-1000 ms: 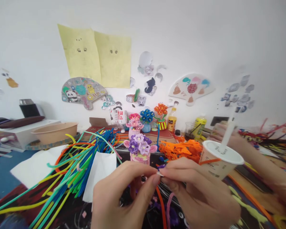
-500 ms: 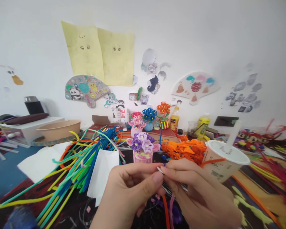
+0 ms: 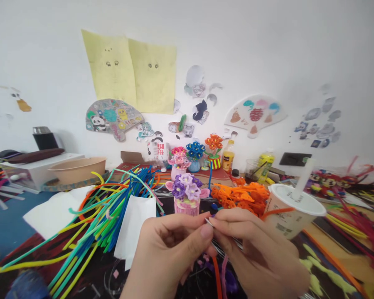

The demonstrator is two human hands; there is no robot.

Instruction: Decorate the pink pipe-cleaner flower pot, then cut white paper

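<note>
Barely shifting since half a second ago: keeping the left hand (image 3: 165, 257) and the right hand (image 3: 258, 253) low in the middle of the view, fingertips meeting, and no longer seeing the other person's hand by the straw of a second ago. Pinching a thin pale wire (image 3: 209, 222) with the left fingers (image 3: 202, 231), thumb and forefinger pressed together on it. Closing the right fingers (image 3: 233, 220) on the same wire from the other side, with its fine strands running down under the right palm. Holding the wire just above the table (image 3: 6, 226), in front of a pink pot of purple flowers (image 3: 187, 195). Working beside a white paper cup (image 3: 286, 216) with a straw, just right of the right hand, and an orange heap of pipe cleaners (image 3: 239, 195) behind the knuckles. Leaving a loose bundle of blue, green and yellow pipe cleaners (image 3: 112, 207) and a white sheet (image 3: 134, 228) lying to the left, and orange and pink stems (image 3: 218, 274) showing below the hands, hanging or lying being hard to tell.
</note>
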